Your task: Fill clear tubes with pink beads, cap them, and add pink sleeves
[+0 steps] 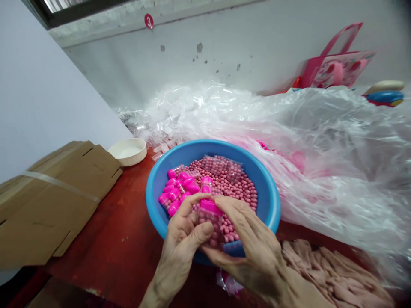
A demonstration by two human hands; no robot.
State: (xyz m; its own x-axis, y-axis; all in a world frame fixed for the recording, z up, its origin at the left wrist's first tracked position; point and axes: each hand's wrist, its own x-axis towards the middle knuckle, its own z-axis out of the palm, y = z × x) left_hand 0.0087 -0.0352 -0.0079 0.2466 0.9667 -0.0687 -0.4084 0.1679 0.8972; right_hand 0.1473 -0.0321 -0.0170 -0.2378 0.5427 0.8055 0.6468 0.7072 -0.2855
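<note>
And here they are, both hands at lower centre: left hand (186, 239) with index finger arched, thumb bent inward; right hand (257, 244) stretching its fingers up-left, thumb low, index fingertips almost meeting, bare wrists angling up from the bottom edge.

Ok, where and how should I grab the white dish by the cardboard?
Perhaps pinch the white dish at its near right edge, coming from above, on the side of the blue basin: its low wall rises around an open top, while the cardboard crowds its left.

hands (183, 244): around pink-capped clear jar (210, 214) | below: blue basin (273, 201), pink beads (245, 192) | right: plastic sheeting (337, 128)
</note>
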